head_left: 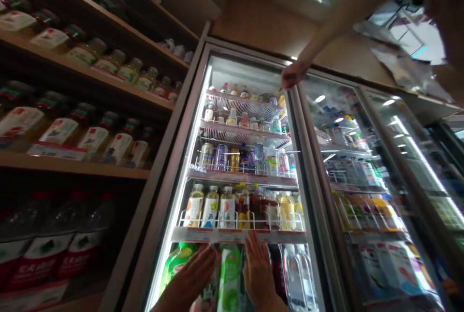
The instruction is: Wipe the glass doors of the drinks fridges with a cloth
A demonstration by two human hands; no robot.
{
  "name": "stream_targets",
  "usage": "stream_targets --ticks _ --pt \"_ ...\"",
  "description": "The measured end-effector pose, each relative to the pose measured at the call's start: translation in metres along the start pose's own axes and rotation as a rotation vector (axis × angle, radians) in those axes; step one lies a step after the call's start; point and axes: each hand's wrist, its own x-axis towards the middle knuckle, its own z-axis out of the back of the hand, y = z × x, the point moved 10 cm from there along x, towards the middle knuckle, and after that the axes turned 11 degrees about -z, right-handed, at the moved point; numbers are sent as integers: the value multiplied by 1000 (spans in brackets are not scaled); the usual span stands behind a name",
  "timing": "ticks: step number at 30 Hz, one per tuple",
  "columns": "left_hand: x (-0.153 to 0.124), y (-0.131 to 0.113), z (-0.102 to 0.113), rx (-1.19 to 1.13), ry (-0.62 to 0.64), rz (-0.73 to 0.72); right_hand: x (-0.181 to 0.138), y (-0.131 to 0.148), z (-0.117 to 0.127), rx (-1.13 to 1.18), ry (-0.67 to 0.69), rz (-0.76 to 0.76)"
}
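Note:
My left hand [194, 278] is raised low in front of a glass-door drinks fridge [168, 191], fingers stretched out and nothing in it. Beside it, my right hand [256, 271] points upward with extended fingers, also holding nothing. Behind the hands, on the bottom level, stand large green bottles [229, 278] and clear bottles [295, 273], partly hidden. Just above my fingertips runs a shelf edge [232, 235] carrying a row of juice bottles [210, 205]. Whether either hand touches the glass, I cannot tell.
Another person's hand [294, 74] reaches from the upper right to the fridge's top frame. Wooden shelves [72, 162] with bottled drinks [96, 135] line the left side. Further glass-door fridges [353, 167] continue to the right.

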Motion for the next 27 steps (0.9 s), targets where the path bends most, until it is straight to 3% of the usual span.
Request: stream_targets --ticks 2,6,8,12,14,16,18,20,22,24,27 --pt "-16 2 6 11 -26 18 -7 10 -9 -5 26 42" --pt "-56 49 15 125 -67 337 -27 34 -29 12 63 160" --pt "-65 37 10 100 -77 336 -36 44 -32 47 47 174" --pt "-63 -22 -7 -49 -113 204 -50 61 -35 171 37 151" --pt "-65 -19 -10 -190 -174 388 -58 81 -37 273 62 223" --pt "-75 1 -15 -403 -260 749 -65 103 -36 418 95 280" --pt "-86 11 -25 -703 -350 1119 -65 118 -33 573 149 204" --pt "-81 1 -37 -1083 -441 1357 -62 126 -31 691 222 32" --pt "-62 -17 -41 -1441 -521 1448 -62 135 -21 768 260 -60" --pt "-47 -31 -40 -1648 -556 1486 -58 135 -3 791 217 -88" --pt "-50 -38 -42 -1634 -450 1541 -44 116 23 707 145 -75"
